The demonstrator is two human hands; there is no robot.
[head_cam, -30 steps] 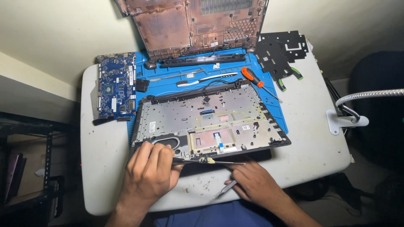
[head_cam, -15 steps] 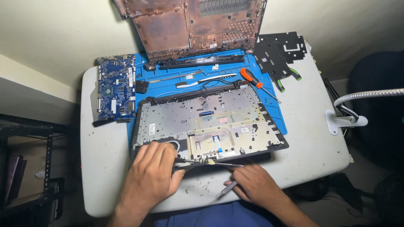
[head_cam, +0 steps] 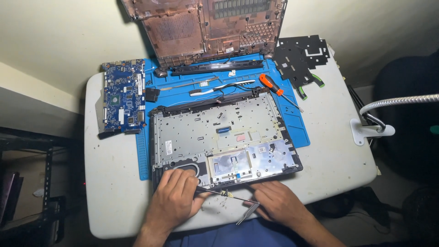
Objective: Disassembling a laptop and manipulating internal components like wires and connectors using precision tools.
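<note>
An opened laptop base (head_cam: 219, 132), its metal underside and touchpad board showing, lies on a blue mat (head_cam: 299, 130) on a white table (head_cam: 114, 183). My left hand (head_cam: 176, 199) rests on the base's near left corner, by a round speaker hole. It pinches a thin dark tool (head_cam: 215, 192) with a yellowish tip that points right along the front edge. My right hand (head_cam: 276, 203) lies at the near edge of the base, palm down. It holds metal tweezers (head_cam: 247, 214) that angle down-left towards that tip.
A blue circuit board (head_cam: 121, 98) lies left of the mat. The reddish bottom cover (head_cam: 206, 27) leans against the wall behind. An orange screwdriver (head_cam: 270, 84), a black metal plate (head_cam: 299, 55), green-handled pliers (head_cam: 315, 82) and a gooseneck lamp (head_cam: 393, 103) are at the right.
Both hands have stayed at the front edge of the base. The left hand has slid slightly nearer, and the thin tool now shows more clearly between the hands.
</note>
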